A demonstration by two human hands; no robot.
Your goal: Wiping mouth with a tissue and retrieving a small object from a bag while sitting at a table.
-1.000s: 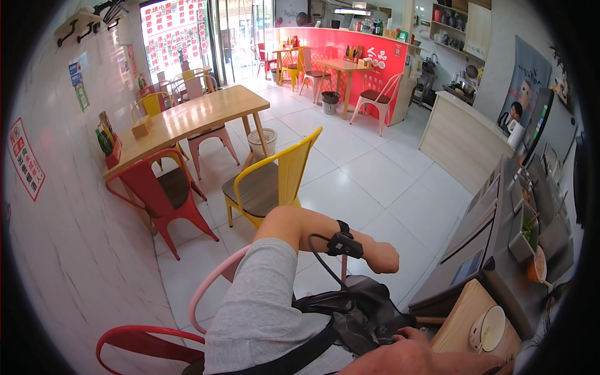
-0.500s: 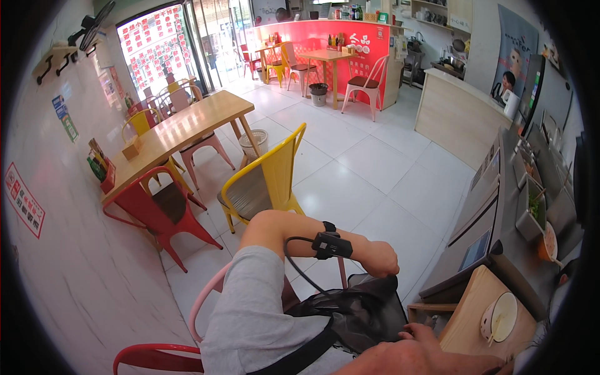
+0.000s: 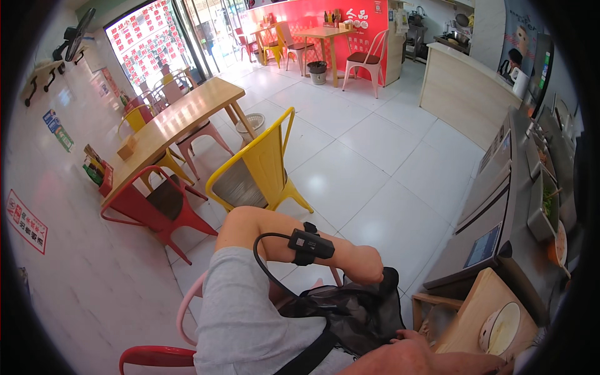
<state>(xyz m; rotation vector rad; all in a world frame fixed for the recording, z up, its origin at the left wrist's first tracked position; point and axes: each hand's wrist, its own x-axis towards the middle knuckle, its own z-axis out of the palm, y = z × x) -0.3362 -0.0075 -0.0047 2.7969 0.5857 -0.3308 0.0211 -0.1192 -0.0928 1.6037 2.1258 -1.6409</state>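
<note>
A sheer black mesh bag (image 3: 356,307) with a dark strap lies across my front, bunched and creased. My left hand (image 3: 364,265) is closed in a fist at the bag's upper edge, gripping the fabric. On that forearm a small black device (image 3: 310,244) is strapped, with a cable running down to the bag. My right hand (image 3: 409,342), low in the view, has its fingers bent against the bag's right edge; the rest is partly covered by an arm. What lies inside the bag cannot be made out.
Right of me, a wooden board (image 3: 469,315) bears a white bowl (image 3: 500,328) with chopsticks, beside a dark machine with a screen (image 3: 481,247). Ahead stands a yellow chair (image 3: 259,165); a red chair (image 3: 159,206) and long table (image 3: 181,125) are left. A person (image 3: 514,59) is behind the far counter.
The view has tilted down and turned slightly, so the room sits higher and my left arm lies further left. Both hands stay at the bag.
</note>
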